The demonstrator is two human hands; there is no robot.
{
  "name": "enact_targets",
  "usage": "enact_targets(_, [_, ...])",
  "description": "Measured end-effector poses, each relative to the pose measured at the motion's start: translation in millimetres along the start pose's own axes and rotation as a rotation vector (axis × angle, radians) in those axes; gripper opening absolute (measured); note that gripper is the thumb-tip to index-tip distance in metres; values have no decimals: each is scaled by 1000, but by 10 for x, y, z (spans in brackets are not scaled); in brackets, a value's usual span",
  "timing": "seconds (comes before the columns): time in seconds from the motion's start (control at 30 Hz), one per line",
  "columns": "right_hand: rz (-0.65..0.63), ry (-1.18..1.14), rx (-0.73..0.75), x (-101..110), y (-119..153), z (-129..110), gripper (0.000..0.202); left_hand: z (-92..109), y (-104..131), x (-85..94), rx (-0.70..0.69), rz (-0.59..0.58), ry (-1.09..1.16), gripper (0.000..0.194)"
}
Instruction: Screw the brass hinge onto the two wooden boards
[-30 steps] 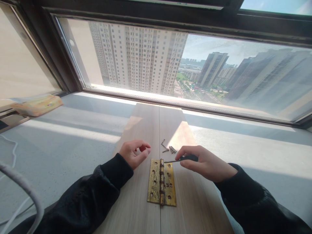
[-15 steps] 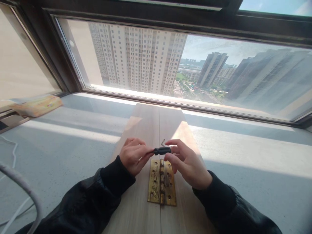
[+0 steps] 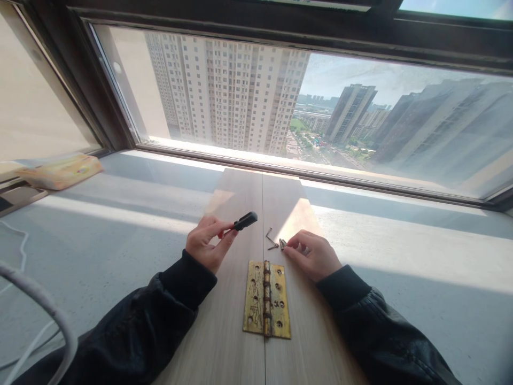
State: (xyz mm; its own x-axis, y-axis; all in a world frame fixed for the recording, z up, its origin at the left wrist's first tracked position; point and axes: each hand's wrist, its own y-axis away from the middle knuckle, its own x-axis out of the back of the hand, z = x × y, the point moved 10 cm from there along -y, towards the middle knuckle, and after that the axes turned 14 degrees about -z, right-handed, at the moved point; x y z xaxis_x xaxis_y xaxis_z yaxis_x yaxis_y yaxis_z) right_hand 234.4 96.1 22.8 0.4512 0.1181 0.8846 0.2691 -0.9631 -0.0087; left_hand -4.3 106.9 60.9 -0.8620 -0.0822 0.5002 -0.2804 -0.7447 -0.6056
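The person's left hand [image 3: 201, 245] pinches a black-handled screwdriver [image 3: 246, 221] between thumb and forefinger, gripping the shaft just behind the handle; the handle points away and to the right, raised above the pale wooden boards [image 3: 224, 347], while the rest of the shaft is hidden by the fingers. The right hand [image 3: 315, 255] is mostly closed, its thumb and forefinger brought together at a small cluster of screws [image 3: 282, 244]; whether the fingertips grip one of them cannot be told. Just left of that cluster lie a few loose screws [image 3: 273, 246]. Nearer the person, below and between both hands, a worn brass hinge [image 3: 256, 299] lies opened flat across the seam, untouched by either hand.
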Motion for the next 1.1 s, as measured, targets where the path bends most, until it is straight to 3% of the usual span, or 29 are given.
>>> enact_targets(0.23, [124, -125, 33, 164, 49, -40, 19, 19, 2, -20, 14, 0, 7, 12])
enact_targets(0.33, [117, -167, 100, 202, 62, -292, 18, 3, -1, -23, 23, -5, 2, 13])
enact_targets(0.53, [12, -70, 307, 60, 55, -881, 12, 7, -9, -38, 20, -42, -18, 13])
enact_targets(0.77, [-25, 61, 423, -138, 64, -936, 13, 23, -18, -42, 17, -47, -24, 12])
enact_targets(1.1, [-3, 322, 490, -140, 151, -1132, 15, 49, -13, -38, 2, -43, -17, 12])
